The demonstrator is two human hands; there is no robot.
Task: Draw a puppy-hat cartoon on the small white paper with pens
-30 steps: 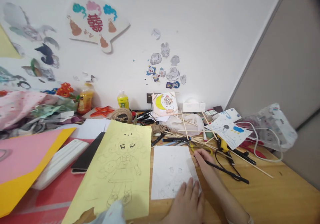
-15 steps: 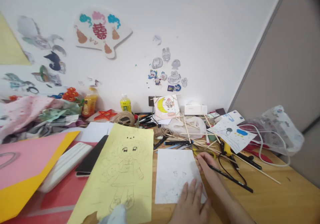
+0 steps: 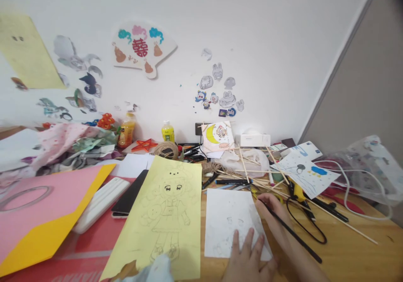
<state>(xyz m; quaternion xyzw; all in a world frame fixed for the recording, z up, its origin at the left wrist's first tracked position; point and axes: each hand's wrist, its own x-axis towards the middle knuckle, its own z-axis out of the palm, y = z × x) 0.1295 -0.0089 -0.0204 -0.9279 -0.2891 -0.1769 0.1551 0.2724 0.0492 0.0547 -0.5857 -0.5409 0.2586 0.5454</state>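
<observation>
A white sheet of paper point(image 3: 220, 215) lies on the wooden desk, with faint eyes and other light marks drawn on it. My left hand point(image 3: 247, 257) rests flat on its lower right part, fingers spread. At the sheet's upper right edge is my right hand point(image 3: 273, 212), its fingers closed on a slim black pencil point(image 3: 296, 236) whose long end slants down to the right. The pencil's tip is hidden by the fingers. Left of the sheet lies a yellow paper point(image 3: 171, 231) with a line drawing of a girl, its lower edge torn.
Pens point(image 3: 233, 181), thin wooden sticks point(image 3: 244, 166) and a twine roll point(image 3: 166, 151) clutter the desk's back. At right are a yellow-handled tool point(image 3: 297, 191) and a white cable point(image 3: 346, 185). A black phone-like slab point(image 3: 130, 196) and pink-yellow folder point(image 3: 47, 215) lie left.
The view has shifted, so the desk and wall items appear farther right. The pencil has tilted more steeply in my right hand. My left hand remains flat on the white sheet.
</observation>
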